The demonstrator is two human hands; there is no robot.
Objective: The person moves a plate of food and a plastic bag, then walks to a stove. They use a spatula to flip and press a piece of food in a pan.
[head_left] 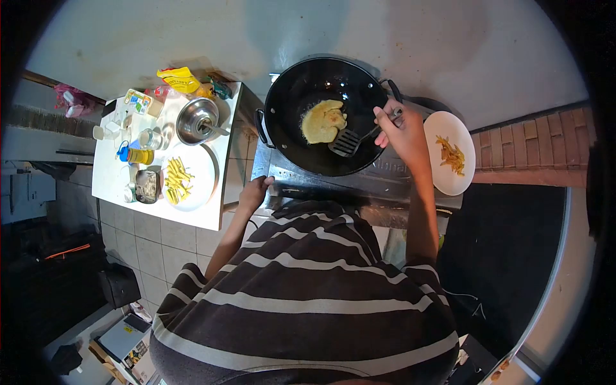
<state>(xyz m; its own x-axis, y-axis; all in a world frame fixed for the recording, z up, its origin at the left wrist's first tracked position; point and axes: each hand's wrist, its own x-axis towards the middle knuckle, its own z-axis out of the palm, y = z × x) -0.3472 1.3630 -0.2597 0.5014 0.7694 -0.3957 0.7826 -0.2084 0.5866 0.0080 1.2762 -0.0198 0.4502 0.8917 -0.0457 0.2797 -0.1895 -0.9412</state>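
Note:
A black two-handled wok (289,151) sits on the stove (308,183). In its oil lies a flat, pale golden piece of food (321,123) with bubbles round its edge. My right hand (401,131) is closed round the handle of a black slotted spatula (345,144), whose blade rests in the wok at the lower right edge of the food. My left hand (256,192) is at the stove's front left corner with its fingers curled; what they grip, if anything, is hidden.
Right of the wok, a white oval plate (449,183) holds browned fried strips (450,156). The white table (205,221) at left carries a plate (204,192) of pale yellow strips (178,179), a metal bowl (186,125), a blue-capped bottle (140,155), jars and a yellow packet (179,79).

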